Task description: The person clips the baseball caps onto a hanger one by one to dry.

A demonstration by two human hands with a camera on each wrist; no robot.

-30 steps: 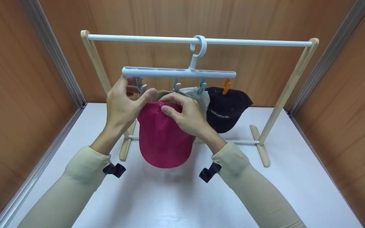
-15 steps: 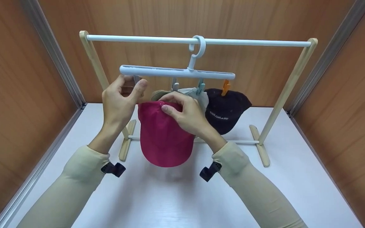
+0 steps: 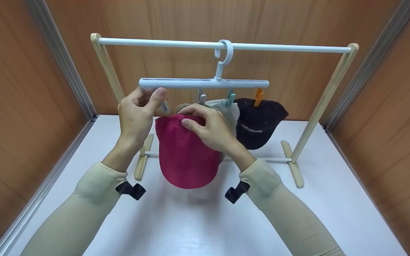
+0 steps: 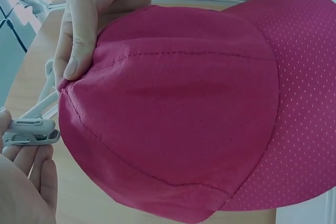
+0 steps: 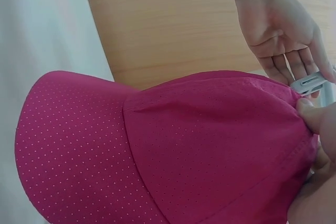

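In the head view a crimson cap [image 3: 188,156] hangs brim down from my right hand [image 3: 210,128], which pinches the top of its crown between thumb and fingers. My left hand [image 3: 135,113] is under the left end of the pale blue hanger [image 3: 180,83]. It pinches a grey clothespin [image 3: 165,106] between thumb and fingers. From the left wrist view, the clothespin [image 4: 31,132] points at the gathered crown with a small gap. From the right wrist view, its tip [image 5: 302,88] lies very near the crown; contact cannot be told.
A black cap [image 3: 260,124] hangs from an orange clothespin [image 3: 258,97] at the right. Beside it are a pale cap [image 3: 230,113] and a partly hidden tan cap [image 3: 182,107], below other clothespins. The hanger hooks over the white rail [image 3: 290,48] of a wooden rack [image 3: 319,103].
My left hand first drew away leftward and up, then came back slightly right; the clothespin now tilts toward the cap. The hanger shifted a little right. My right hand kept its hold on the cap.
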